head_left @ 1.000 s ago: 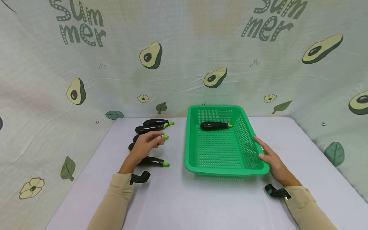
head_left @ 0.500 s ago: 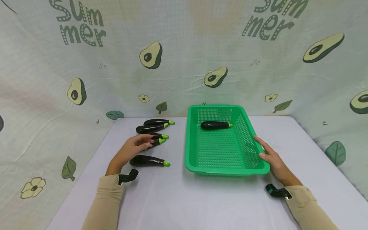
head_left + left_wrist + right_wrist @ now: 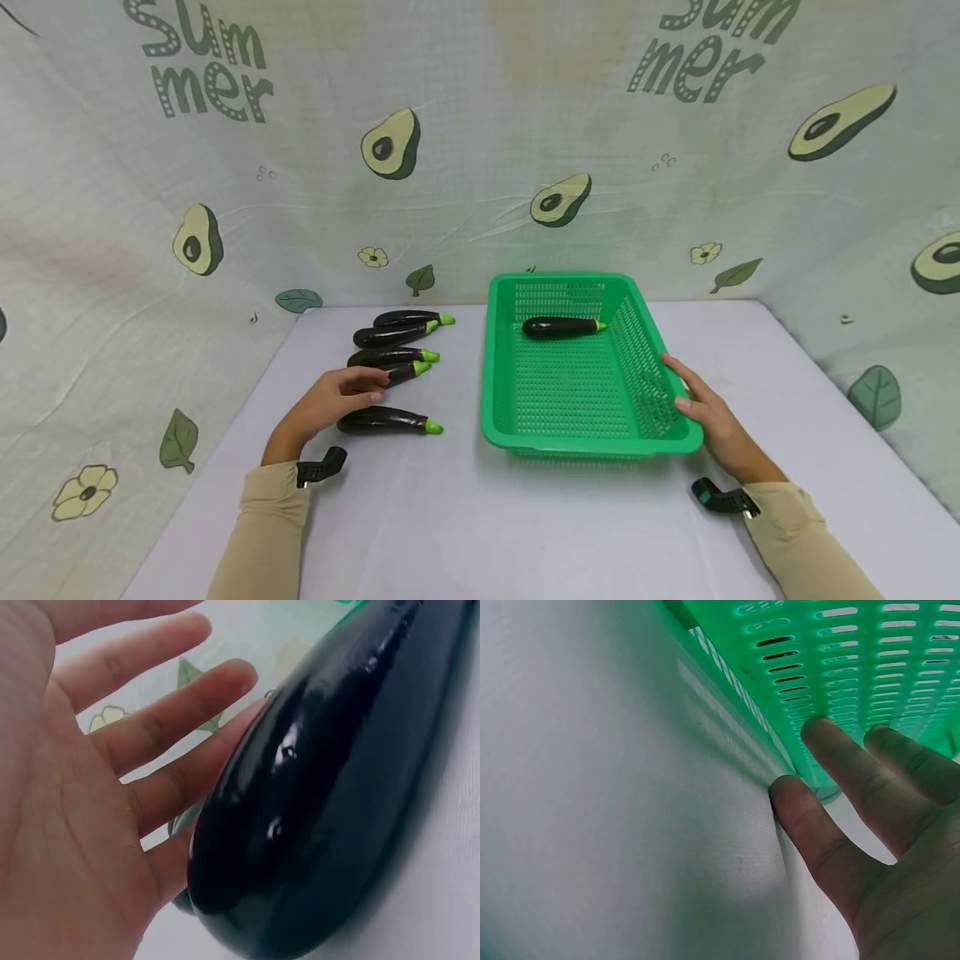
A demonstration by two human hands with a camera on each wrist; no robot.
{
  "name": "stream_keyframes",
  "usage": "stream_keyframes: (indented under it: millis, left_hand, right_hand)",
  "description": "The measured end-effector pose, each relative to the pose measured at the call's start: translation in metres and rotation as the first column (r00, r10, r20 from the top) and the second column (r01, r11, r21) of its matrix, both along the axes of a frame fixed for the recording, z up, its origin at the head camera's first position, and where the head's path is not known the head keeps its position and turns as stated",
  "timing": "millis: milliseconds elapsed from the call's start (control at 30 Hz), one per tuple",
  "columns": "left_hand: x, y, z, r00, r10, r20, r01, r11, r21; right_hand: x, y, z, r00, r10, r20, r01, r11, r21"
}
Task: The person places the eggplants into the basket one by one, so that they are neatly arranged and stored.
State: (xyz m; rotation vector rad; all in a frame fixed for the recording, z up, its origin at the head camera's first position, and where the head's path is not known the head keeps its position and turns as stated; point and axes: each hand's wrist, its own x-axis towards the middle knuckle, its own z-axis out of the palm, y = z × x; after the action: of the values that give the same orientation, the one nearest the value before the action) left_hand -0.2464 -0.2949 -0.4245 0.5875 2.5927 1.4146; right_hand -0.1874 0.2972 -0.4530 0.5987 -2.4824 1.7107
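Several dark purple eggplants with green stem ends lie on the table at left; among them are a near eggplant point(image 3: 386, 420) and a partly covered eggplant point(image 3: 405, 372). Over these two hovers my left hand point(image 3: 330, 404). In the left wrist view its fingers point(image 3: 172, 712) are spread and hold nothing, beside a large eggplant point(image 3: 315, 795). My right hand point(image 3: 716, 425) holds the right rim of a green plastic basket point(image 3: 498, 367), thumb and a finger at the edge; the right wrist view shows other fingers point(image 3: 855, 772) against its slotted outer wall. One eggplant point(image 3: 560, 327) lies inside the basket.
The white-covered table point(image 3: 525, 533) stands against a printed cloth backdrop point(image 3: 465, 150). Farther back on the left lie more eggplants point(image 3: 405, 318), stems pointing right. A black wrist camera point(image 3: 322, 467) sits at the left cuff, another black camera point(image 3: 722, 498) at the right.
My left hand has drawn back left and toward me, away from the eggplants' stem ends, uncovering more of them. My right hand and the basket have stayed in place.
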Motion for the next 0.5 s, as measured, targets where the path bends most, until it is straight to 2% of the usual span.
stream_keyframes:
  millis: [233, 367, 500]
  left_hand:
    - [0.0009, -0.0032, -0.0043, 0.997, -0.004, 0.072, 0.011, 0.996, -0.089]
    - [0.0005, -0.0055, -0.0086, 0.995, -0.010, 0.097, 0.020, 0.995, -0.103]
    - [-0.0002, -0.0056, -0.0079, 0.995, -0.014, 0.103, 0.025, 0.994, -0.106]
  right_hand:
    - [-0.0017, 0.0004, -0.0010, 1.000, -0.004, 0.000, 0.004, 1.000, 0.011]
    - [-0.0017, -0.0004, 0.0000, 1.000, 0.002, 0.000, -0.002, 1.000, 0.009]
    - [-0.0022, -0.0004, 0.0005, 1.000, 0.004, -0.001, -0.004, 1.000, 0.004]
